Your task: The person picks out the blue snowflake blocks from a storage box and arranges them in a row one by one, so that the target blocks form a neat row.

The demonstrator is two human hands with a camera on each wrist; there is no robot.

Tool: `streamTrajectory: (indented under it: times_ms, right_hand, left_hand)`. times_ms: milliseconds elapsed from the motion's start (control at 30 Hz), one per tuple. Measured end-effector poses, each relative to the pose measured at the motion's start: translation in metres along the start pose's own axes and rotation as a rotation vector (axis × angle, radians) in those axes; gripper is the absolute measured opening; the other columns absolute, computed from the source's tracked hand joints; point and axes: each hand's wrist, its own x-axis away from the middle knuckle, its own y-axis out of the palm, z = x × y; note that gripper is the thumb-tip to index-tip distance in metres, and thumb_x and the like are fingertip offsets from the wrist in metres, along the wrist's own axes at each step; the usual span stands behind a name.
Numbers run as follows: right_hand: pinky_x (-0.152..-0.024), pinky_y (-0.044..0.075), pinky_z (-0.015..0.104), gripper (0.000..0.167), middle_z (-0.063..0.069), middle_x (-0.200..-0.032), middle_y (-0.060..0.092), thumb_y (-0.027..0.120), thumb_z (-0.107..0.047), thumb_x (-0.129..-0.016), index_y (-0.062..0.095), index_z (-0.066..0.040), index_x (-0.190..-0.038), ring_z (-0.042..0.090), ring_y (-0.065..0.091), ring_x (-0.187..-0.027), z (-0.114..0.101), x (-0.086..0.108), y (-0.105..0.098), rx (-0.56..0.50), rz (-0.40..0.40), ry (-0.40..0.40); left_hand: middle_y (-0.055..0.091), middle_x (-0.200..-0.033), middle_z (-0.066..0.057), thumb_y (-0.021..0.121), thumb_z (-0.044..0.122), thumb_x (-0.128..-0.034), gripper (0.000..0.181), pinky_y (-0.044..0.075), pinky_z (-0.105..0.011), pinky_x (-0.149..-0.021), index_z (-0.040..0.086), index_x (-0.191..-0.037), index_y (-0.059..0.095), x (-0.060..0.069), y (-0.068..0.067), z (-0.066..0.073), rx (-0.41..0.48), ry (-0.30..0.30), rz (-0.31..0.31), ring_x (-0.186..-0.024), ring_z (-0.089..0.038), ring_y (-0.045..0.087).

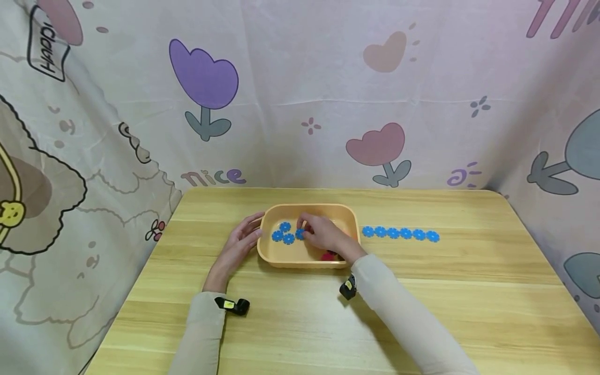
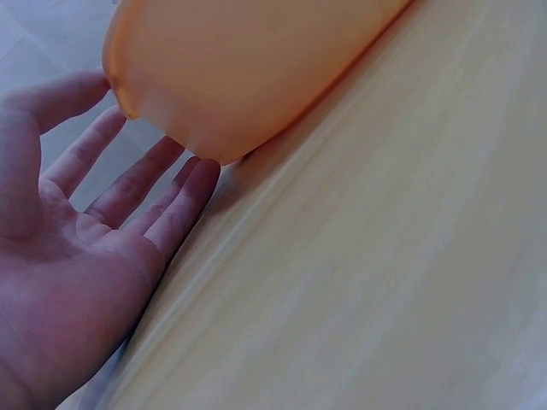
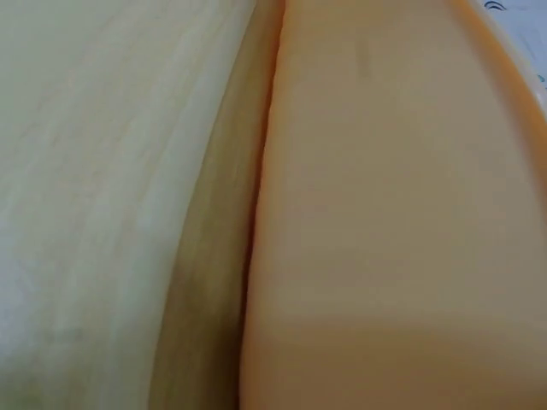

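Observation:
A shallow orange plastic basin (image 1: 276,256) rests on the table. My left hand (image 1: 240,244) touches its left end, the fingers fairly straight; in the left wrist view, the fingertips (image 2: 203,175) meet the outer wall. Inside the basin, my right hand (image 1: 323,233) pinches a blue snowflake disc (image 1: 300,234) between thumb and fingers. Just left of it lie several loose blue snowflake discs (image 1: 288,239). Part of a red piece (image 1: 327,256) shows beneath the right wrist, beside something dark. In the right wrist view only the basin's outer wall (image 3: 393,213) and tabletop appear.
Right of the basin, a row of several blue snowflake discs (image 1: 399,233) lies on the wooden table (image 1: 290,323). A printed cloth (image 1: 300,94) hangs behind the table and along both sides.

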Motion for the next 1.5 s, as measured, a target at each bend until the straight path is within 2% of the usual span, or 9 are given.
streamTrajectory:
  times_ms: [300, 467, 600, 700, 933, 1000, 1200, 1333, 1500]
  right_hand:
    - [-0.061, 0.050, 0.027, 0.017, 0.003, -0.087, 0.064, 0.060, -0.002, -0.101, 0.063, -0.006, -0.117, 0.015, 0.057, -0.071, 0.000, 0.004, -0.005, -0.060, 0.037, -0.057]
    - [-0.056, 0.050, 0.025, 0.019, 0.007, -0.090, 0.066, 0.058, -0.001, -0.102, 0.063, -0.004, -0.119, 0.019, 0.063, -0.072, -0.002, 0.006, -0.007, -0.089, 0.053, -0.069]
    - [-0.058, 0.054, 0.026, 0.020, 0.014, -0.095, 0.067, 0.055, 0.000, -0.102, 0.063, -0.001, -0.121, 0.028, 0.070, -0.079, -0.005, 0.010, -0.009, -0.150, 0.072, -0.080]
    - [-0.064, 0.057, 0.028, 0.020, 0.013, -0.096, 0.067, 0.057, 0.001, -0.102, 0.063, -0.001, -0.121, 0.030, 0.071, -0.082, -0.007, 0.015, -0.010, -0.175, 0.101, -0.092]
    - [-0.073, 0.059, 0.025, 0.022, 0.005, -0.104, 0.070, 0.061, -0.001, -0.100, 0.064, -0.004, -0.122, 0.015, 0.067, -0.084, -0.009, 0.026, -0.014, -0.162, 0.170, -0.093]
    - [-0.073, 0.059, 0.025, 0.023, 0.005, -0.105, 0.071, 0.061, -0.001, -0.101, 0.064, -0.004, -0.123, 0.015, 0.067, -0.085, -0.010, 0.031, -0.016, -0.169, 0.181, -0.094]
    - [-0.072, 0.060, 0.027, 0.024, 0.005, -0.101, 0.071, 0.061, -0.001, -0.101, 0.064, -0.005, -0.125, 0.020, 0.068, -0.085, -0.009, 0.048, -0.025, -0.201, 0.211, -0.110]
    - [-0.069, 0.060, 0.027, 0.025, 0.004, -0.101, 0.071, 0.061, -0.001, -0.101, 0.066, -0.008, -0.124, 0.020, 0.068, -0.084, -0.005, 0.058, -0.029, -0.181, 0.258, -0.103]
    - [-0.061, 0.059, 0.028, 0.026, 0.012, -0.100, 0.071, 0.058, -0.001, -0.102, 0.066, -0.010, -0.125, 0.030, 0.070, -0.083, 0.002, 0.070, -0.034, -0.196, 0.294, -0.072]
  left_hand:
    - [0.040, -0.159, -0.016, 0.059, 0.015, -0.1053, 0.053, 0.048, -0.030, -0.106, 0.011, -0.155, 0.042, -0.001, -0.001, 0.000, -0.016, 0.001, -0.002, -0.144, -0.033, 0.042]
    - [0.040, -0.159, -0.017, 0.058, 0.015, -0.1057, 0.052, 0.049, -0.032, -0.107, 0.012, -0.156, 0.043, 0.001, -0.001, 0.001, -0.031, 0.006, -0.005, -0.143, -0.033, 0.042]
    - [0.041, -0.158, -0.016, 0.058, 0.013, -0.1054, 0.051, 0.049, -0.032, -0.106, 0.013, -0.155, 0.045, 0.002, 0.001, 0.001, -0.026, 0.008, 0.005, -0.142, -0.034, 0.043]
    - [0.042, -0.158, -0.014, 0.059, 0.013, -0.1050, 0.050, 0.049, -0.033, -0.106, 0.014, -0.154, 0.046, 0.002, 0.002, 0.000, -0.022, 0.007, 0.009, -0.142, -0.033, 0.044]
    - [0.042, -0.158, -0.014, 0.058, 0.016, -0.1059, 0.050, 0.050, -0.032, -0.105, 0.015, -0.155, 0.045, 0.001, 0.001, 0.000, -0.040, 0.006, 0.000, -0.142, -0.033, 0.044]
    - [0.041, -0.158, -0.016, 0.057, 0.016, -0.1065, 0.051, 0.050, -0.031, -0.105, 0.014, -0.155, 0.044, 0.001, 0.000, 0.001, -0.045, 0.007, -0.003, -0.142, -0.034, 0.044]
    - [0.038, -0.159, -0.019, 0.055, 0.015, -0.1072, 0.052, 0.049, -0.030, -0.105, 0.012, -0.157, 0.041, 0.001, -0.001, 0.000, -0.044, 0.015, -0.009, -0.143, -0.037, 0.041]
    - [0.039, -0.159, -0.018, 0.056, 0.015, -0.1070, 0.052, 0.049, -0.030, -0.106, 0.011, -0.157, 0.041, 0.002, 0.000, 0.001, -0.035, 0.012, -0.011, -0.144, -0.036, 0.041]
    - [0.039, -0.159, -0.017, 0.057, 0.016, -0.1066, 0.052, 0.049, -0.031, -0.106, 0.012, -0.156, 0.041, 0.002, 0.000, 0.001, -0.038, 0.006, -0.003, -0.143, -0.034, 0.042]
